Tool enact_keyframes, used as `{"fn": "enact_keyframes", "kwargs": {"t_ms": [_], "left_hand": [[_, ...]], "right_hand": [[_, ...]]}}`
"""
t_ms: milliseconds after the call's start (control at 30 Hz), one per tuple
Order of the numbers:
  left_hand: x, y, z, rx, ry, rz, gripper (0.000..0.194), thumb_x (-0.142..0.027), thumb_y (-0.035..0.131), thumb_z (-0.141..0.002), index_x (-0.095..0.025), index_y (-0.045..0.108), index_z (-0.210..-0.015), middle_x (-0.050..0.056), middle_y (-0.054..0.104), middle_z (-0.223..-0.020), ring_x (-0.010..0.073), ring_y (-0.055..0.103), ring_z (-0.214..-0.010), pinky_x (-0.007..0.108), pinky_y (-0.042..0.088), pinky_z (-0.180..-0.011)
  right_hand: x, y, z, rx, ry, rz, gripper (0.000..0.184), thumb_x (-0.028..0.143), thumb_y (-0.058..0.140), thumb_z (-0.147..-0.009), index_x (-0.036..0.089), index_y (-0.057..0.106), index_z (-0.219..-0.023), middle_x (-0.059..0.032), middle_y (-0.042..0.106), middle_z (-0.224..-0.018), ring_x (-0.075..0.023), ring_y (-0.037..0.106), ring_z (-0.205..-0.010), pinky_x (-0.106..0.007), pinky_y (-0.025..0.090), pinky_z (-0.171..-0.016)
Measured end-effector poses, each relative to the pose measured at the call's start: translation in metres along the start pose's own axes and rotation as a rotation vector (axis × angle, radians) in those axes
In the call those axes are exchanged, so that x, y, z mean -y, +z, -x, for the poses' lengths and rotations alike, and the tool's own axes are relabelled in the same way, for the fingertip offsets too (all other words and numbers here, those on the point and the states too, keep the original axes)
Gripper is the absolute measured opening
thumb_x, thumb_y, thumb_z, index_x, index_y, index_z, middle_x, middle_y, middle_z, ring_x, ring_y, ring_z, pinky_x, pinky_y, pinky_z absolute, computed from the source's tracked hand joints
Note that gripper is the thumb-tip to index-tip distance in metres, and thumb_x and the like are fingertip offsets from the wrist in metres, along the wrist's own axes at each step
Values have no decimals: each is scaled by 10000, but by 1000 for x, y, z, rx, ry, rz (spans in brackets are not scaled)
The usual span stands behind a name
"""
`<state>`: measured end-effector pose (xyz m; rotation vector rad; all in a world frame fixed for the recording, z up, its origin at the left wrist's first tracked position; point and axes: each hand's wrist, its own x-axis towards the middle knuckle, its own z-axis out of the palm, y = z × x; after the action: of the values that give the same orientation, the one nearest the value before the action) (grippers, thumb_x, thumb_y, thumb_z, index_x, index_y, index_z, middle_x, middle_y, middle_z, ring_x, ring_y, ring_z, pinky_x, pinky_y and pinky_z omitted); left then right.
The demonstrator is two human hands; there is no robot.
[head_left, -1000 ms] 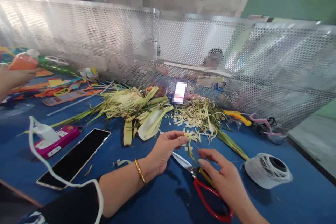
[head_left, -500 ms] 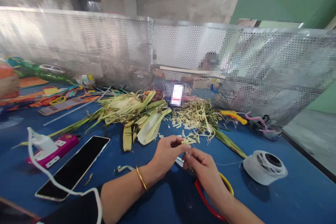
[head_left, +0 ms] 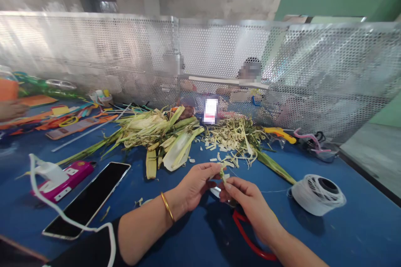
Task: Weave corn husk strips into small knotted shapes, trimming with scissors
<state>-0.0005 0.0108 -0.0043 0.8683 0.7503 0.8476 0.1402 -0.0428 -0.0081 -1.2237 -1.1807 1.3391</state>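
Your left hand, at lower centre of the frame, pinches a small pale-green strip between thumb and fingertips. Your right hand closes in from the right, thumb and fingers pinched at the strip's lower end. Strip sits between the two hands, just below the frame's middle.

Under your right hand: scissors, partly hidden, a red handle loop toward the bottom of the frame, a bit of blade showing between your hands. To the right, a spool of white thread on the blue table; a thin thread runs from it toward your right hand.

Beyond your hands, centre: a heap of pale husks and leaves; right of it, a scatter of short cut pieces. A yellow tool lies farther right, near the perforated metal screen.

Left side: a dark-screened phone, lying at a slant; beside it, a magenta power strip with a white plug in it. Gold bangle on your left wrist. Another person's hand at the left edge, touching something orange.
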Motion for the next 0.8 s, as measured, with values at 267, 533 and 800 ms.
{"fn": "enact_keyframes", "kwargs": {"t_ms": [267, 533, 800], "left_hand": [[-1, 2, 2, -34, 12, -90, 357, -443, 765, -609, -146, 637, -761, 4, 597, -722, 119, 540, -693, 241, 380, -632], [-1, 0, -1, -131, 98, -162, 281, -359, 766, -611, -156, 572, -618, -40, 511, -577, 70, 437, -549, 217, 342, -568], [5, 8, 4, -74, 44, -176, 316, -375, 782, -570, -141, 603, -684, -10, 557, -639, 96, 499, -599, 226, 388, -568]], "right_hand": [[-6, -4, 2, -26, 38, -39, 368, 515, 734, -632, 158, 647, -649, -14, 625, -607, -136, 549, -607, -255, 427, -641], [-1, -10, -1, -99, -66, 149, 426, 594, 633, -689, 171, 657, -730, -12, 617, -644, -142, 550, -587, -257, 439, -594], [-10, -7, 2, -102, -70, 267, 271, 433, 659, -692, 177, 591, -635, 23, 557, -556, -122, 514, -541, -241, 409, -555]]}}
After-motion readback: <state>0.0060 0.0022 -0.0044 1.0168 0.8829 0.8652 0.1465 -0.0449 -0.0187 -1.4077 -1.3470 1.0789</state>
